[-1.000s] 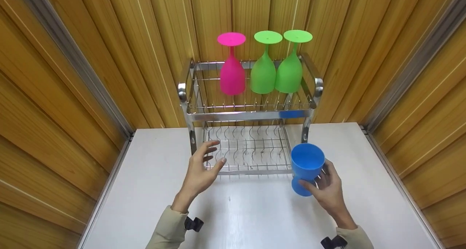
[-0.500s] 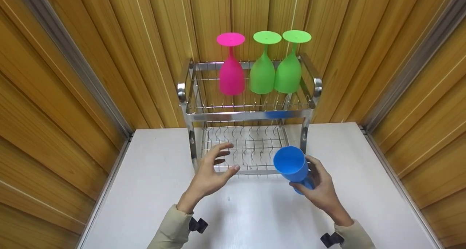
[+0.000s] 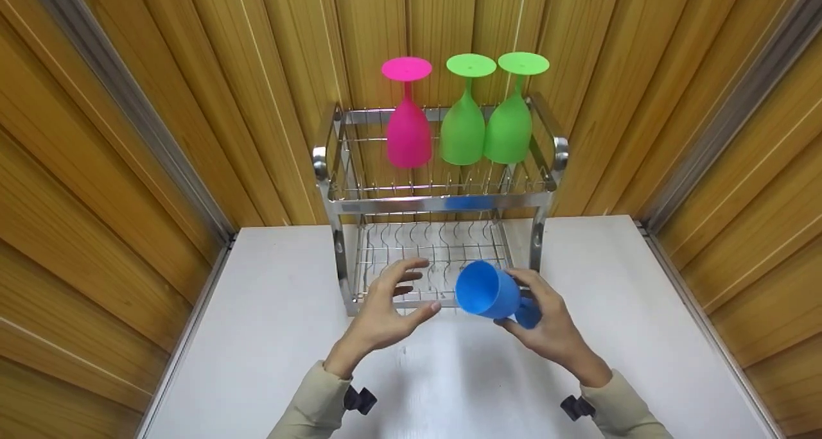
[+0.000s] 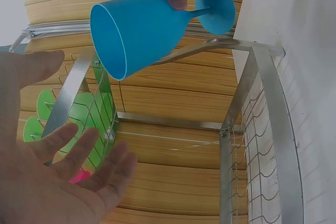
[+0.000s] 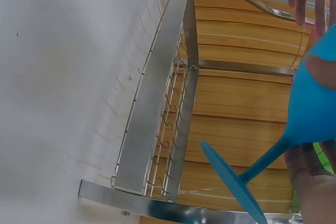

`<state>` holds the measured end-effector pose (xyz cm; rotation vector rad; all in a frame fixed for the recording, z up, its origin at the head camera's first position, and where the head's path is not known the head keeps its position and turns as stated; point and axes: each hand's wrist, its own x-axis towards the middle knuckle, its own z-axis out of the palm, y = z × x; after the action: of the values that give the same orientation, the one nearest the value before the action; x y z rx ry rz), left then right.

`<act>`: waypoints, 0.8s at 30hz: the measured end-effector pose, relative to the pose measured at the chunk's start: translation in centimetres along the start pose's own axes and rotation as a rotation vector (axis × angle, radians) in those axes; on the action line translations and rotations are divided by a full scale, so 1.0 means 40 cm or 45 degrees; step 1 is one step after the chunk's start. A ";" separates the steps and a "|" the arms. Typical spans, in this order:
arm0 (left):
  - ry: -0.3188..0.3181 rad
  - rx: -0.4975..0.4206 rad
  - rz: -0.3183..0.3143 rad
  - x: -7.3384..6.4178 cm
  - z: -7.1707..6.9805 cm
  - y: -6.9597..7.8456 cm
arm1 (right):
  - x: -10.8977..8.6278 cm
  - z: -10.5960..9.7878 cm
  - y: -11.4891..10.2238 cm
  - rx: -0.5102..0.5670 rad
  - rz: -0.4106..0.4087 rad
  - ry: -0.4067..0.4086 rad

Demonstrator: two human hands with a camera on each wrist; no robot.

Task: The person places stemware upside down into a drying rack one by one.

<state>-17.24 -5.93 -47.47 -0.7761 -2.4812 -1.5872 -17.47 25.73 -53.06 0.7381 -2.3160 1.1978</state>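
A blue plastic goblet (image 3: pixel 491 291) is tilted on its side in my right hand (image 3: pixel 546 317), its mouth facing left toward my other hand. Thumb and fingers grip the bowl near the stem; in the left wrist view the goblet's round foot (image 4: pixel 216 10) sticks out to the right. My left hand (image 3: pixel 385 310) holds nothing, its fingers spread and the thumb apart, a short gap from the goblet's mouth. Both hands hover in front of the lower tier of a metal dish rack (image 3: pixel 443 205). Upside down on its top tier stand a pink goblet (image 3: pixel 409 134) and two green goblets (image 3: pixel 463 131), (image 3: pixel 510 131).
The rack stands on a white tabletop (image 3: pixel 276 336) against a wood-panelled back wall (image 3: pixel 282 105). Its lower tier (image 3: pixel 443 253) has wavy wire dividers. Panelled walls with metal edge strips rise at left and right.
My right hand has moved left with the blue goblet and tipped it from nearly upright onto its side. My left hand has shifted right and slightly nearer, still spread.
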 end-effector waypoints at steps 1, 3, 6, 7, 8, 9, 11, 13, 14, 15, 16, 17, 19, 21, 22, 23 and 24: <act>-0.004 0.003 -0.001 0.000 0.004 0.000 | 0.003 0.002 -0.002 -0.017 -0.012 -0.012; -0.010 0.006 -0.001 0.000 0.011 -0.001 | 0.008 0.005 -0.006 -0.047 -0.038 -0.034; -0.021 0.016 0.000 0.000 0.021 -0.002 | 0.016 0.011 -0.012 -0.091 -0.074 -0.059; -0.025 0.015 0.006 0.000 0.024 -0.004 | 0.018 0.013 -0.014 -0.104 -0.084 -0.067; -0.029 0.016 0.012 0.001 0.027 -0.005 | 0.019 0.015 -0.015 -0.116 -0.091 -0.075; -0.033 0.022 0.010 0.001 0.029 -0.005 | 0.021 0.016 -0.017 -0.124 -0.096 -0.082; -0.042 0.019 0.013 0.003 0.034 -0.007 | 0.024 0.020 -0.020 -0.151 -0.111 -0.094; -0.051 0.008 0.005 0.005 0.038 -0.009 | 0.027 0.024 -0.022 -0.175 -0.117 -0.115; -0.055 0.004 -0.001 0.007 0.040 -0.011 | 0.028 0.026 -0.023 -0.190 -0.121 -0.124; -0.062 0.003 -0.009 0.008 0.042 -0.012 | 0.029 0.028 -0.023 -0.206 -0.128 -0.133; -0.067 -0.002 -0.009 0.009 0.045 -0.015 | 0.030 0.030 -0.024 -0.225 -0.135 -0.142; -0.071 -0.008 -0.016 0.011 0.047 -0.018 | 0.031 0.031 -0.024 -0.245 -0.145 -0.153; -0.080 -0.016 -0.031 0.013 0.052 -0.024 | 0.033 0.035 -0.024 -0.288 -0.165 -0.172; -0.087 -0.029 -0.047 0.016 0.056 -0.030 | 0.035 0.037 -0.025 -0.325 -0.184 -0.194; -0.088 -0.040 -0.050 0.017 0.059 -0.034 | 0.036 0.038 -0.026 -0.341 -0.191 -0.206; -0.090 -0.046 -0.057 0.017 0.061 -0.036 | 0.036 0.039 -0.026 -0.353 -0.195 -0.216; -0.093 -0.050 -0.057 0.018 0.064 -0.038 | 0.036 0.040 -0.026 -0.362 -0.196 -0.225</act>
<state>-18.08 -3.96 -49.64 -0.8031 -2.5425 -1.6558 -18.12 23.51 -52.41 0.9269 -2.4503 0.7421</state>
